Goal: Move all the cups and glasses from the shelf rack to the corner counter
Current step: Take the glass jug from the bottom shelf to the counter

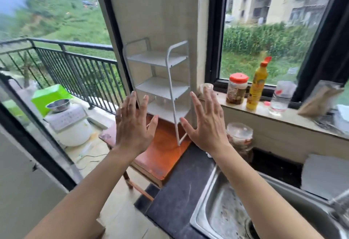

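A white three-tier shelf rack [171,87] stands on an orange wooden stool [162,149] in the corner. Its top and middle shelves hold nothing. On the lowest shelf stand clear glasses [160,101], partly hidden behind my left hand. A small pale cup [205,87] sits on the window ledge just right of the rack. My left hand [135,125] and my right hand [205,123] are raised in front of the rack, palms forward, fingers spread, holding nothing.
On the window ledge [264,111] stand a red-lidded jar [237,89], a yellow bottle [257,85] and a clear plastic bottle [282,97]. A covered jar [240,140] sits on the dark counter [181,182] beside the steel sink [226,216]. Left, the balcony holds a white appliance [71,125].
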